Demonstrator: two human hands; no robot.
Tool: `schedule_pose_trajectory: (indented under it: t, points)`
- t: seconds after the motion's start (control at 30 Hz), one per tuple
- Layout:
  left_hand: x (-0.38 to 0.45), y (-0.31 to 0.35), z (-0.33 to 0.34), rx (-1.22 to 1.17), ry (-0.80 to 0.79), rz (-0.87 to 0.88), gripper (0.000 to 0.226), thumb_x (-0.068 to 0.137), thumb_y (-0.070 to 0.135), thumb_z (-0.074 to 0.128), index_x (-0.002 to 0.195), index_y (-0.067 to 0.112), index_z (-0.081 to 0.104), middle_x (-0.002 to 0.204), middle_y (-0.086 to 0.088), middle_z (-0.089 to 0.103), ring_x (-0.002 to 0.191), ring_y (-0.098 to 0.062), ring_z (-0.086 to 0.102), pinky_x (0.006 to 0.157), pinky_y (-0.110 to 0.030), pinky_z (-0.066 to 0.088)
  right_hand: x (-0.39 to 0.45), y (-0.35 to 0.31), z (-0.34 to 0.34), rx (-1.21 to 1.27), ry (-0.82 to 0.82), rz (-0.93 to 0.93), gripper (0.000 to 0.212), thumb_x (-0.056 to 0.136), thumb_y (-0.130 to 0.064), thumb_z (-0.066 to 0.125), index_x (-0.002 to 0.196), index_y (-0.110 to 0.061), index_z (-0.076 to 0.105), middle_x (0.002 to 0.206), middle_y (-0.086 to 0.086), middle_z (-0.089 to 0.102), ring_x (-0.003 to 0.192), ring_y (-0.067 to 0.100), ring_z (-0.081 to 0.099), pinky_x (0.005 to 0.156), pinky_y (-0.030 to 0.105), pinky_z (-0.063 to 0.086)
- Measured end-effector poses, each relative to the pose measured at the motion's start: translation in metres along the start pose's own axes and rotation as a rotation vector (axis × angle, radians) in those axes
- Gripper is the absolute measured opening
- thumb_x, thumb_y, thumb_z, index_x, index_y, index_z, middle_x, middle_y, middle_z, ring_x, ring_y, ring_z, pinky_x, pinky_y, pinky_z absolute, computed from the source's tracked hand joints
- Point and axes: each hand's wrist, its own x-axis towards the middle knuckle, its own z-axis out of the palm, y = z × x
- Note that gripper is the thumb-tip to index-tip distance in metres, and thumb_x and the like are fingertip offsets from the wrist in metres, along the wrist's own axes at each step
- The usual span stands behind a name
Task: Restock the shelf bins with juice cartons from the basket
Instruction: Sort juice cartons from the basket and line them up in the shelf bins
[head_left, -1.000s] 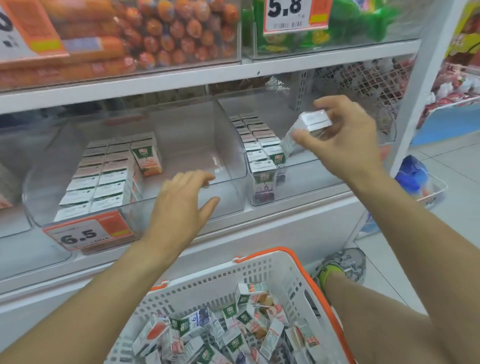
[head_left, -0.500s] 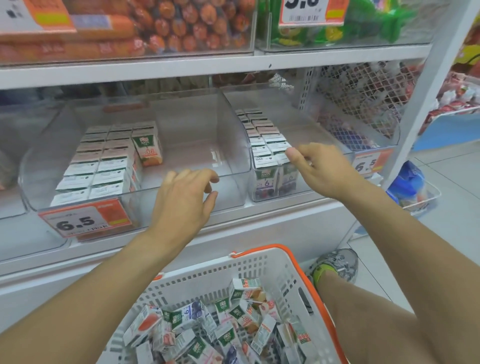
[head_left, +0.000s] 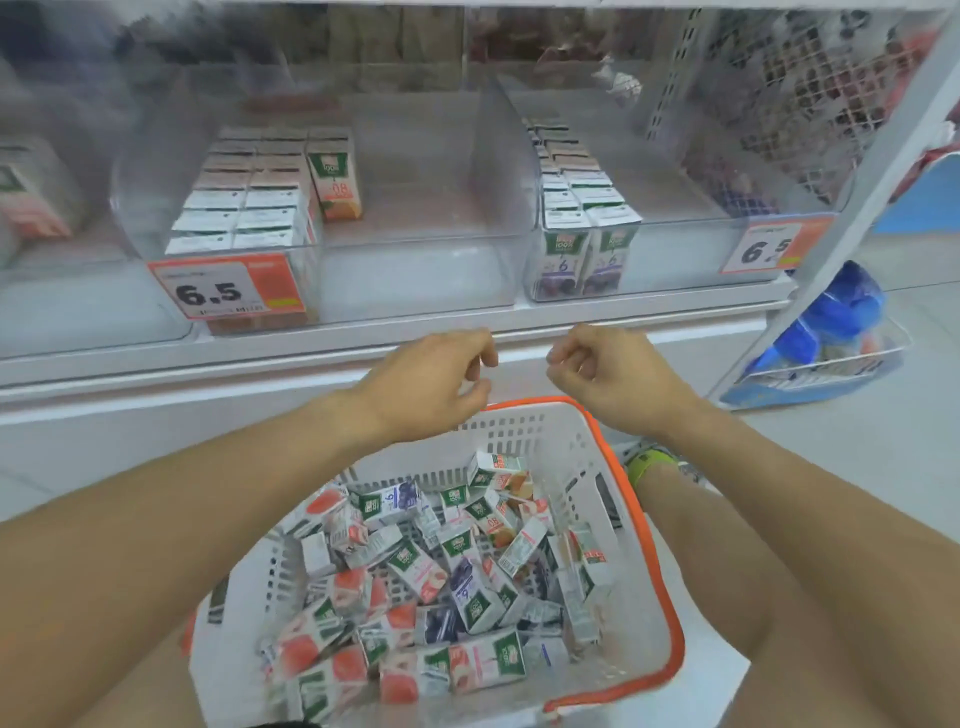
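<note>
Both the left hand (head_left: 431, 379) and right hand (head_left: 613, 374) hang empty, fingers loosely curled, above the basket (head_left: 582, 441); the juice cartons (head_left: 415, 582) lie heaped below them, untouched

Basket (head_left: 524, 431): white slotted plastic, orange rim. Loose cartons (head_left: 415, 566) inside: white, green logo panels, red-orange or dark purple fruit prints. Left bin (head_left: 415, 270), right bin (head_left: 675, 244): clear plastic. Price tag (head_left: 228, 288): white, black "6.5", orange block. Right bin's front cartons (head_left: 582, 260): green, purple. Shelf (head_left: 363, 338): white.
</note>
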Motion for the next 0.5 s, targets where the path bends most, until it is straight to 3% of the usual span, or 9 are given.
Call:
schedule_pose_trajectory:
  t: [0.1,0.17,0.3,0.4,0.5]
  points:
    - [-0.045,-0.05,0.033,0.177,-0.499,-0.259,0.04,0.093,0.034,0.058,0.128,0.016,0.05,0.122,-0.002,0.058,0.11,-0.022,0.058,0.091,-0.033,0.046,-0.006,0.016,0.047,-0.044,-0.269,0.048,0.01,0.09,-0.021,0.066,0.098,-0.016,0.069,0.087,-0.004,0.068,0.065,0.0,0.055,0.071,0.023,0.043]
    - [-0.075,-0.079,0.045,0.201,-0.595,-0.405,0.047,0.093,0.034,0.059,0.134,0.015,0.047,0.132,-0.004,0.056,0.115,-0.022,0.057,0.098,-0.033,0.045,-0.006,0.025,0.075,-0.095,-0.357,0.096,0.017,0.09,-0.019,0.066,0.106,-0.012,0.067,0.098,0.001,0.069,0.069,0.007,0.055,0.074,0.021,0.042]
    - [-0.108,-0.111,0.071,0.026,-0.452,-0.62,0.045,0.091,0.028,0.064,0.132,0.013,0.052,0.135,-0.005,0.057,0.12,-0.022,0.055,0.101,-0.032,0.044,-0.003,0.046,0.125,-0.106,-0.416,0.195,0.034,0.087,-0.022,0.072,0.118,-0.012,0.063,0.115,0.003,0.064,0.098,0.018,0.06,0.081,0.019,0.04]
    - [-0.121,-0.125,0.107,-0.047,-0.373,-0.625,0.045,0.087,0.026,0.069,0.128,0.013,0.056,0.13,-0.006,0.06,0.117,-0.022,0.055,0.101,-0.033,0.043,0.0,0.06,0.161,-0.088,-0.365,0.252,0.045,0.088,-0.024,0.071,0.13,-0.014,0.06,0.129,0.003,0.063,0.112,0.02,0.06,0.092,0.025,0.043]
    - [-0.12,-0.133,0.139,-0.073,-0.312,-0.606,0.049,0.086,0.028,0.07,0.131,0.015,0.054,0.13,-0.006,0.058,0.121,-0.023,0.051,0.105,-0.035,0.04,0.002,0.075,0.19,-0.058,-0.351,0.296,0.047,0.091,-0.016,0.068,0.136,-0.017,0.056,0.135,0.004,0.06,0.099,0.018,0.061,0.089,0.024,0.043]
